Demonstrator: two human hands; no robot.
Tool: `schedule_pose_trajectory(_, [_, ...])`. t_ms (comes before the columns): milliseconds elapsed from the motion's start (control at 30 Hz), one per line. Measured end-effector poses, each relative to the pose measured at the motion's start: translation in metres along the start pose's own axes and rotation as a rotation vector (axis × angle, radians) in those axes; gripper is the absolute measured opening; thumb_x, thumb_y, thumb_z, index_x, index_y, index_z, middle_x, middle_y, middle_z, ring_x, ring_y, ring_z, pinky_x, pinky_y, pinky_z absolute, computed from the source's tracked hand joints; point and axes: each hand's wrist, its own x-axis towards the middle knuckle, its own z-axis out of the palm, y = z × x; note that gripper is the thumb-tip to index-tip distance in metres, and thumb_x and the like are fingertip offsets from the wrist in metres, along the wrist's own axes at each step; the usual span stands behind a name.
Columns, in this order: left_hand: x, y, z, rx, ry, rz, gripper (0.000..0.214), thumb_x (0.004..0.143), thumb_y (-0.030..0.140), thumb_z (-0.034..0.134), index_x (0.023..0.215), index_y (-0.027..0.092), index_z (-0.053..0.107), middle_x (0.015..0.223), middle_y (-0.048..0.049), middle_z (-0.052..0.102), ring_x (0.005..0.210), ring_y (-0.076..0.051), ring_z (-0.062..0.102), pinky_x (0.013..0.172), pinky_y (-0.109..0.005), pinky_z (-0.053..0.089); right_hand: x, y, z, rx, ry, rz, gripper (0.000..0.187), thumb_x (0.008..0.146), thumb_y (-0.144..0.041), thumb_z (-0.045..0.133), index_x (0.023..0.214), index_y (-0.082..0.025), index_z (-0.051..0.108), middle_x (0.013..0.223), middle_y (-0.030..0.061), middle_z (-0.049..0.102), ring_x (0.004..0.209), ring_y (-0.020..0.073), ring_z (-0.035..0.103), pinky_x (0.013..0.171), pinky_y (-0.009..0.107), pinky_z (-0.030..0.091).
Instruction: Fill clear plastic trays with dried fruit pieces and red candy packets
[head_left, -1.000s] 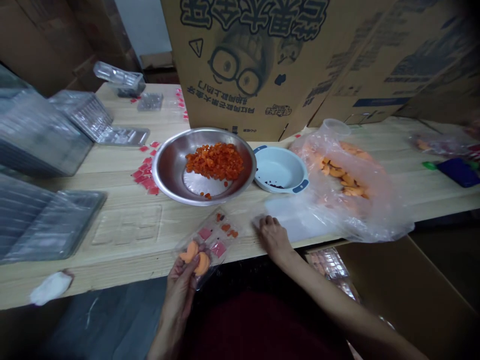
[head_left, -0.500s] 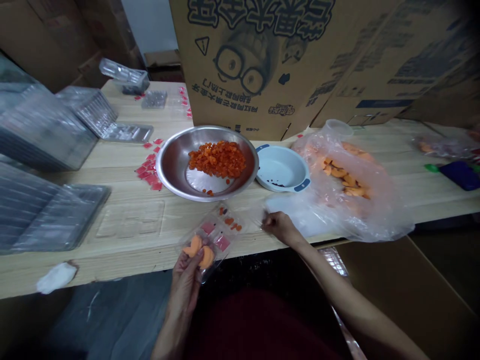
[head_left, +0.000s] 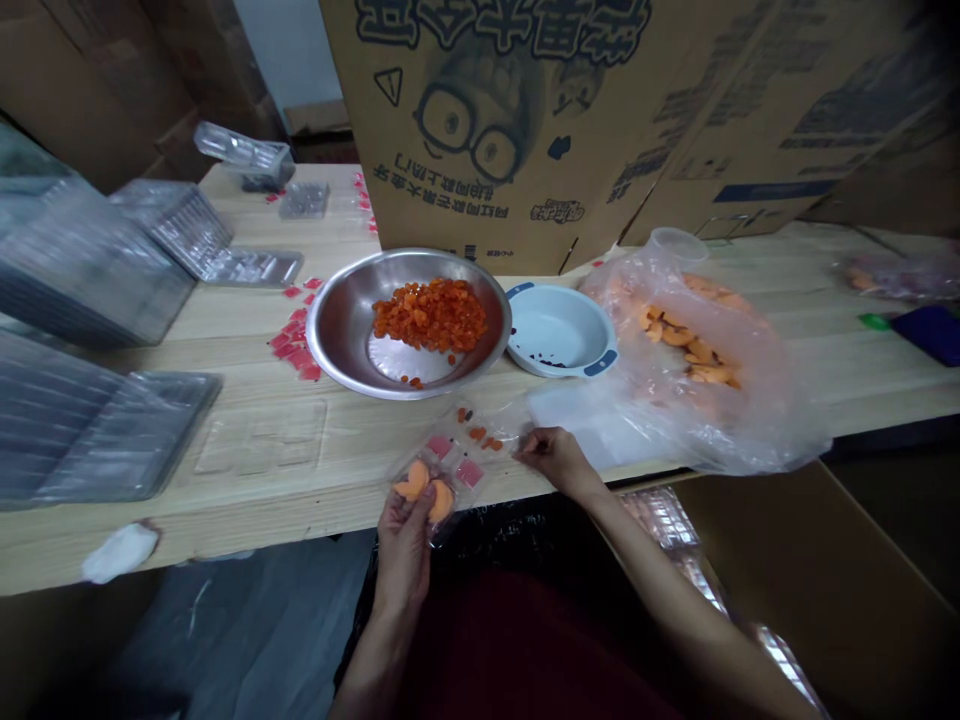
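Note:
My left hand (head_left: 406,540) grips the near end of a clear plastic compartment tray (head_left: 456,455), thumb on top. Orange dried-fruit-like slices (head_left: 413,481) lie in the near end, under the thumb. Farther along it are pink-red packets (head_left: 470,473) and small orange pieces (head_left: 478,433) with a dark bit. My right hand (head_left: 556,460) is closed in a pinch beside the tray's far right side, at the edge of a clear plastic piece (head_left: 514,420). Glare hides whether that piece is part of the tray.
Behind the tray stand a steel bowl (head_left: 337,345) of orange pieces and a pale blue basin (head_left: 562,325) with dark bits. A clear bag (head_left: 772,420) of orange slices lies right. Stacked clear trays (head_left: 82,430) and loose red packets (head_left: 296,345) are left; a carton (head_left: 487,225) rises behind.
My left hand and the tray have moved right and slightly up, closer to my right hand. My right hand stays pinched in nearly the same place. The view has shifted slightly.

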Motion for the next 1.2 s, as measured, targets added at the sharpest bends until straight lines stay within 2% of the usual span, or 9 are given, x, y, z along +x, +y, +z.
schedule_pose_trajectory(200, [0.004, 0.001, -0.009, -0.026, 0.039, 0.004, 0.044, 0.078, 0.035, 0.087, 0.116, 0.022, 0.068, 0.116, -0.0052, 0.078, 0.106, -0.018, 0.075, 0.093, -0.030, 0.059, -0.011, -0.013, -0.001, -0.248, -0.014, -0.026, 0.008, 0.080, -0.010, 0.068, 0.082, -0.018, 0.067, 0.075, 0.0005, 0.068, 0.070, 0.0154, 0.061, 0.067, 0.025, 0.041])
schedule_pose_trajectory(300, [0.005, 0.003, -0.014, -0.027, 0.048, 0.010, 0.042, 0.079, 0.035, 0.086, 0.115, 0.023, 0.069, 0.118, -0.0051, 0.078, 0.109, -0.020, 0.075, 0.096, -0.033, 0.060, -0.018, -0.021, 0.009, -0.388, 0.034, -0.021, 0.012, 0.082, -0.011, 0.072, 0.092, -0.016, 0.069, 0.097, 0.0090, 0.070, 0.085, 0.0204, 0.064, 0.073, 0.027, 0.043])
schedule_pose_trajectory(400, [0.004, 0.006, -0.019, -0.069, 0.064, -0.018, 0.040, 0.078, 0.031, 0.088, 0.113, 0.024, 0.071, 0.116, -0.0042, 0.079, 0.108, -0.020, 0.075, 0.097, -0.034, 0.061, -0.021, -0.025, 0.018, -0.487, 0.078, 0.003, 0.010, 0.090, -0.009, 0.062, 0.096, -0.013, 0.070, 0.108, 0.0153, 0.068, 0.091, 0.0227, 0.066, 0.074, 0.029, 0.043])
schedule_pose_trajectory(500, [0.002, 0.009, -0.022, -0.112, 0.069, -0.030, 0.038, 0.078, 0.028, 0.088, 0.112, 0.024, 0.072, 0.115, -0.0037, 0.079, 0.105, -0.018, 0.076, 0.096, -0.032, 0.061, -0.022, -0.023, 0.018, -0.530, 0.084, 0.005, 0.021, 0.098, -0.009, 0.051, 0.094, -0.012, 0.072, 0.102, 0.0152, 0.070, 0.086, 0.0222, 0.067, 0.073, 0.029, 0.043])
schedule_pose_trajectory(667, [-0.004, 0.013, -0.021, -0.200, 0.069, -0.066, 0.042, 0.075, 0.022, 0.090, 0.114, 0.020, 0.073, 0.112, -0.0051, 0.080, 0.099, -0.016, 0.077, 0.089, -0.025, 0.061, -0.018, -0.010, 0.002, -0.496, 0.017, -0.068, 0.026, 0.101, -0.018, 0.055, 0.086, -0.015, 0.075, 0.095, 0.0114, 0.075, 0.086, 0.0208, 0.069, 0.079, 0.027, 0.045])
schedule_pose_trajectory(900, [-0.008, 0.015, -0.015, -0.249, 0.064, -0.079, 0.044, 0.071, 0.020, 0.094, 0.110, 0.020, 0.075, 0.106, -0.0041, 0.081, 0.093, -0.015, 0.078, 0.086, -0.023, 0.061, -0.009, 0.000, -0.007, -0.378, -0.021, -0.107, 0.029, 0.096, -0.013, 0.053, 0.078, -0.015, 0.076, 0.087, 0.0114, 0.076, 0.079, 0.0200, 0.068, 0.074, 0.026, 0.044])
schedule_pose_trajectory(1033, [-0.010, 0.015, -0.011, -0.246, 0.063, -0.089, 0.042, 0.072, 0.019, 0.092, 0.111, 0.020, 0.075, 0.109, -0.0049, 0.081, 0.096, -0.016, 0.077, 0.087, -0.023, 0.061, -0.005, 0.005, -0.004, -0.284, 0.017, -0.077, 0.018, 0.087, -0.013, 0.061, 0.076, -0.016, 0.075, 0.081, 0.0087, 0.076, 0.072, 0.0181, 0.066, 0.069, 0.025, 0.043])
schedule_pose_trajectory(1100, [-0.012, 0.017, -0.008, -0.253, 0.064, -0.095, 0.044, 0.071, 0.019, 0.093, 0.111, 0.020, 0.075, 0.110, -0.0046, 0.081, 0.095, -0.015, 0.077, 0.086, -0.023, 0.061, -0.003, 0.008, -0.001, -0.235, 0.047, -0.048, 0.012, 0.082, -0.017, 0.067, 0.072, -0.016, 0.073, 0.073, 0.0069, 0.074, 0.066, 0.0174, 0.064, 0.064, 0.025, 0.041])
schedule_pose_trajectory(1200, [-0.017, 0.021, -0.001, -0.253, 0.048, -0.070, 0.046, 0.068, 0.021, 0.095, 0.109, 0.020, 0.074, 0.108, -0.0036, 0.081, 0.093, -0.015, 0.077, 0.084, -0.023, 0.061, 0.000, 0.012, 0.002, -0.164, 0.086, -0.024, 0.025, 0.082, -0.032, 0.068, 0.062, -0.017, 0.066, 0.059, 0.0038, 0.065, 0.057, 0.0157, 0.056, 0.058, 0.026, 0.037])
